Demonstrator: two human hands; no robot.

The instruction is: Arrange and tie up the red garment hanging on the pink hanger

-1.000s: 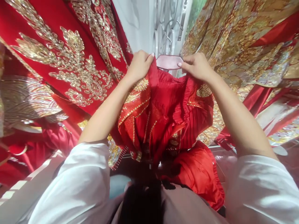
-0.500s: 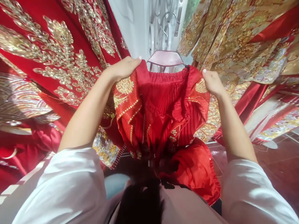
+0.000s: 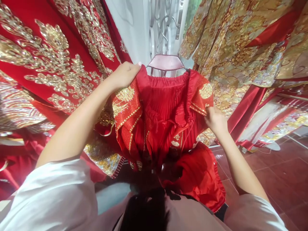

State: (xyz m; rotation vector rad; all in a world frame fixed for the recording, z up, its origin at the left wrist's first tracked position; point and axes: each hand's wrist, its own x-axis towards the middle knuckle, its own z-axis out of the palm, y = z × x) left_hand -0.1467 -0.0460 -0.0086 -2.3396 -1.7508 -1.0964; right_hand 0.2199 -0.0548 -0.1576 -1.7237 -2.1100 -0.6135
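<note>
Garment (image 3: 166, 93): red, pleated; we see it hung on the hanger (image 3: 166, 62).
Left hand (image 3: 125, 75): we clamp it on the shoulder (image 3: 142, 77), left of the hanger.
Right hand (image 3: 216, 120): we close it on the sleeve (image 3: 201, 98) edge, right of and lower than the hanger.
Spacing: our hands are well apart.
Red cloth (image 3: 69, 35): gold-trimmed, left of the hanger.
Gold cloth (image 3: 231, 51): right of the hanger.

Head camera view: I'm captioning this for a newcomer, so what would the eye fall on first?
First comes the bright red garment at centre, its shoulders spread on a pink-panelled hanger, with the left hand's grip on one shoulder and the right hand's grip at the other side. Next come the glittering embroidery at upper left and the gold-patterned garments at upper right.
</note>
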